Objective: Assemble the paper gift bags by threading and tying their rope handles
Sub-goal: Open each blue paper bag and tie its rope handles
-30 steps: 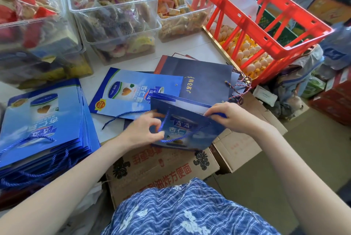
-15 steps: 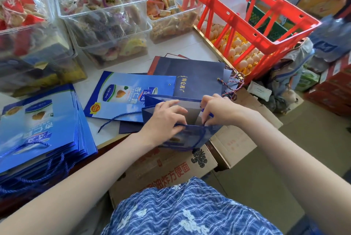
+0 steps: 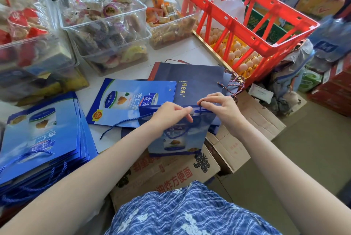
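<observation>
Cluttered with stock, a white tabletop [image 3: 190, 54] serves as the workbench where a person in a blue checked garment [image 3: 190, 210] works on a blue paper gift bag [image 3: 176, 138]. The bag stands open at the table's near edge, directly under both hands, its printed face toward the person and its base over a cardboard box [image 3: 171, 174]. The left hand [image 3: 171, 115] grips the bag's near top rim, fingers curled over the edge. The right hand [image 3: 220, 107] pinches a blue rope handle [image 3: 202, 109] at the bag's mouth, thumb and fingertips closed on the cord, just beside the left hand.

Beyond the left hand a flat blue bag [image 3: 133, 101] lies on the table, a loose blue cord [image 3: 117, 125] trailing from under it. Beyond the right hand lies a dark navy bag [image 3: 193, 81] with twisted multicoloured handles. Well to the left of the left hand sits a stack of finished blue bags [image 3: 41, 139], rope handles hanging toward the person. Farther back stand clear plastic bins of wrapped snacks [image 3: 106, 31], and beyond the right hand a red plastic crate [image 3: 247, 24] sits over trays of eggs [image 3: 243, 54].
</observation>
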A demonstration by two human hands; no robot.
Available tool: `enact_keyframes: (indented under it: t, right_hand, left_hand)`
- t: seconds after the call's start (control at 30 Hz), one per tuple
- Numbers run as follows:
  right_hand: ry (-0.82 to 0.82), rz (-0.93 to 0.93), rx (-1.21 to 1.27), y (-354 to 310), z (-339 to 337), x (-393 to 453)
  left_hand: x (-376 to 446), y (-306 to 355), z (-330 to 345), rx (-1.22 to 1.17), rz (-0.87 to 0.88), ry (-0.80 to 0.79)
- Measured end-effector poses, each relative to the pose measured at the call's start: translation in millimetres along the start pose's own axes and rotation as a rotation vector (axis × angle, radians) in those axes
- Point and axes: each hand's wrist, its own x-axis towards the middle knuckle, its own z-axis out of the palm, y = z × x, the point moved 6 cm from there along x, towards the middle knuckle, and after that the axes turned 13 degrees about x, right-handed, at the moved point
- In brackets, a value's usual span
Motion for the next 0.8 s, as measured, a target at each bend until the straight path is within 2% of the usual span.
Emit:
enact_keyframes:
  t: [0.13,0.23,0.33,0.4,0.53,0.67,0.7,0.8]
  right_hand:
    - [0.059,-0.041,0.227,-1.1,9.2,-6.4]
    - [0.006,-0.111,0.303,-11.5,16.7,-12.8]
    - [-0.051,-0.094,0.357,-15.5,16.3,-17.1]
    - [-0.029,-0.066,0.361,-12.0,10.2,-18.5]
    - [0.081,0.002,0.230,1.8,5.0,-14.5]
    - [0.099,-0.006,0.073,0.3,11.8,-6.6]
    - [0.100,0.002,0.055,0.4,12.3,-5.3]
    - [0.128,0.026,0.079,3.0,12.7,-4.8]
  left_hand:
    - [10.5,9.5,9.3,-0.040,-0.179,-0.192]
    - [23.7,10.0,12.6,-0.193,-0.242,-0.314]
    - [30.7,8.2,14.8,-0.311,-0.277,-0.372]
    - [27.8,9.3,12.7,-0.343,-0.276,-0.350]
    - [22.8,11.4,-1.1,-0.195,-0.133,-0.034]
    - [7.8,29.6,-10.8,0.409,0.168,0.365]
    - [4.4,32.8,-11.8,0.486,0.226,0.435]
    - [-0.9,33.9,-13.3,0.510,0.387,0.555]
